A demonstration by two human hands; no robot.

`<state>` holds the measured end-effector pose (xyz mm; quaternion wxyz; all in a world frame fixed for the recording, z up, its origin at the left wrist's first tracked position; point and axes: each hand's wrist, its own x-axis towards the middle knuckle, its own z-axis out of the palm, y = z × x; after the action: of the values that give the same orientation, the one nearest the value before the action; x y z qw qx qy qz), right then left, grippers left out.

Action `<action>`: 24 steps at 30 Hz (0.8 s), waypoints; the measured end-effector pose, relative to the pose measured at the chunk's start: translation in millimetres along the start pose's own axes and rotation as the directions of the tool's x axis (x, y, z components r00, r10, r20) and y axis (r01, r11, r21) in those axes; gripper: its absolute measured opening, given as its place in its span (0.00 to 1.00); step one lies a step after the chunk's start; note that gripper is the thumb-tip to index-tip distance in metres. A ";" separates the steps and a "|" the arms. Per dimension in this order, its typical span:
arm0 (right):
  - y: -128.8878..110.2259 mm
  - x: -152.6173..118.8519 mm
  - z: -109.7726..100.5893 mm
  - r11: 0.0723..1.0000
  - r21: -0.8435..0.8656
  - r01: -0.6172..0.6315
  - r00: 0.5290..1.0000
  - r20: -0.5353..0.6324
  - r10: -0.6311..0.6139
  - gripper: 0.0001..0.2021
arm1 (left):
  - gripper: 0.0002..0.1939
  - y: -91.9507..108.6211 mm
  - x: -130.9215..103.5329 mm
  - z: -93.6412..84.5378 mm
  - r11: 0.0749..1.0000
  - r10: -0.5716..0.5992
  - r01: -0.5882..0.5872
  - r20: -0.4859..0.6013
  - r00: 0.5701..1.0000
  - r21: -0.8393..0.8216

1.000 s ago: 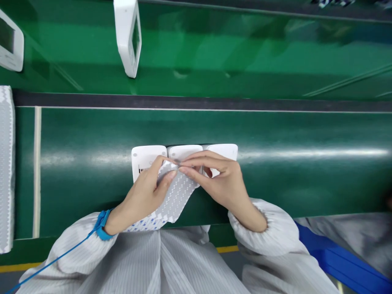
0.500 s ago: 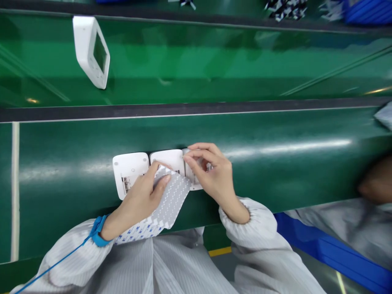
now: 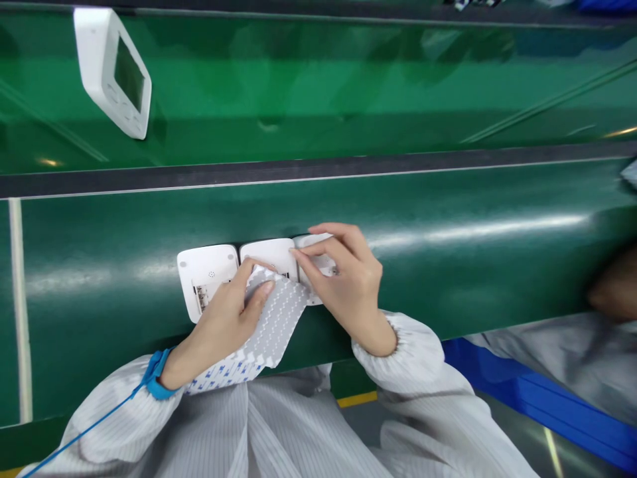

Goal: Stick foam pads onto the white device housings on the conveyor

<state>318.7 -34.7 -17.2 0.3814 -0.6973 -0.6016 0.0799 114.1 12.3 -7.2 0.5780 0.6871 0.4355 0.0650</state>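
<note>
Three white devices lie side by side, backs up, on the green bench: a left one [image 3: 209, 262], a middle one [image 3: 271, 251] and a right one [image 3: 314, 249]. My left hand [image 3: 226, 325], with a blue wrist strap [image 3: 158, 377], pinches a grey sheet with rows of small white marks [image 3: 281, 312] over the middle device. The sheet's lower part shows blue print. Above the right device, my right hand [image 3: 348, 279] has thumb and index finger pinched near the middle device's edge; what they hold, if anything, is too small to name.
A white device with a screen [image 3: 114, 73] stands on the raised green surface [image 3: 308, 86] at the upper left. At the right edge are a person's grey sleeve [image 3: 557, 348] and a blue bin [image 3: 527, 398]. A pale strip [image 3: 20, 312] crosses the bench [image 3: 472, 279] at left.
My right hand has shifted slightly, its pinched fingertips now nearer the middle device. My left hand keeps its grip on the sheet. The whole view has moved a little.
</note>
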 end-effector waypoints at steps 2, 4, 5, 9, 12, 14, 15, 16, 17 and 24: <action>-0.3 -2.1 -4.6 0.989 0.122 -0.081 0.995 0.065 0.074 0.03 | 0.11 -0.2 -0.7 0.5 1.000 0.011 -0.011 -0.004 1.000 -0.008; -0.9 -6.0 -8.8 0.949 0.261 -0.178 0.962 0.250 0.112 0.02 | 0.10 0.0 -1.0 1.2 0.999 0.028 -0.028 -0.001 1.000 -0.023; -1.3 -8.4 -10.0 0.925 0.310 -0.218 0.940 0.323 0.113 0.02 | 0.10 0.2 -1.0 1.5 0.999 0.033 -0.033 0.000 0.999 -0.026; -3.9 -19.1 -8.9 0.894 0.369 -0.252 0.936 0.329 0.128 0.02 | 0.11 0.3 -1.2 2.3 1.000 0.018 -0.018 -0.012 1.000 0.014; -7.0 -24.4 -6.7 0.911 0.344 -0.227 0.948 0.294 0.126 0.02 | 0.11 -0.1 -1.6 2.2 0.999 0.022 -0.021 -0.024 0.999 0.040; -8.0 -24.9 -6.6 0.911 0.346 -0.225 0.945 0.305 0.117 0.02 | 0.10 -0.1 -1.6 2.2 0.999 0.031 -0.029 -0.030 0.999 0.042; -7.7 -24.0 -7.0 0.908 0.356 -0.220 0.948 0.298 0.113 0.02 | 0.10 0.0 -1.5 2.3 0.999 0.029 -0.028 -0.035 0.999 0.041; -6.5 -22.4 -7.6 0.908 0.361 -0.215 0.955 0.273 0.117 0.03 | 0.09 0.1 -1.3 2.4 0.999 0.021 -0.020 -0.039 0.999 0.040; -4.3 -20.0 -8.3 0.911 0.354 -0.211 0.964 0.229 0.135 0.03 | 0.09 0.2 -1.0 2.6 0.999 0.010 -0.009 -0.039 0.999 0.040; 18.7 -3.3 -9.0 0.950 0.187 -0.250 0.968 0.076 0.240 0.04 | 0.10 2.3 1.2 2.6 0.998 -0.015 0.017 -0.025 1.000 0.062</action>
<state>337.5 -41.3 -23.9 0.4190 -0.7235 -0.5095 0.2035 117.6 11.4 -6.6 0.5513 0.7004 0.4499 0.0549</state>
